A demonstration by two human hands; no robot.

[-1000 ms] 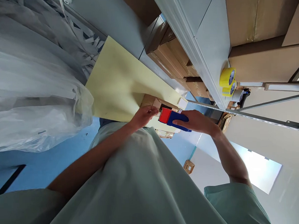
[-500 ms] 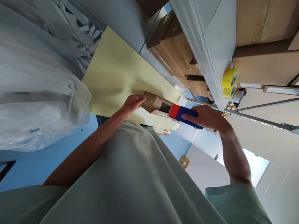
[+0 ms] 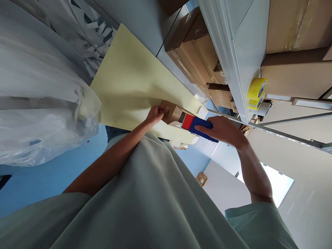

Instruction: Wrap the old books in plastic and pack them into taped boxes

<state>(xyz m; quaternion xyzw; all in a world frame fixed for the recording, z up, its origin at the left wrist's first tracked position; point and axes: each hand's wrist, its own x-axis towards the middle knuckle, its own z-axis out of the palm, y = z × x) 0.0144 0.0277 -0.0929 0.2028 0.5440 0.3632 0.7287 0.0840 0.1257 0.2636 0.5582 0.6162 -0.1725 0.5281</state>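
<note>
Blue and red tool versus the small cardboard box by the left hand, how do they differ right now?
Colour: the tool is blue with a red end, while the box is mostly brown.
Hold: the tool is in the grip of the right hand; the box has the left hand at its other end.
Shared: both are longer than wide and slant roughly the same way in this view.

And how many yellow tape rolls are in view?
2: the upper yellow roll and the lower yellow roll, side by side on the shelf at right. Others may be hidden.
</note>
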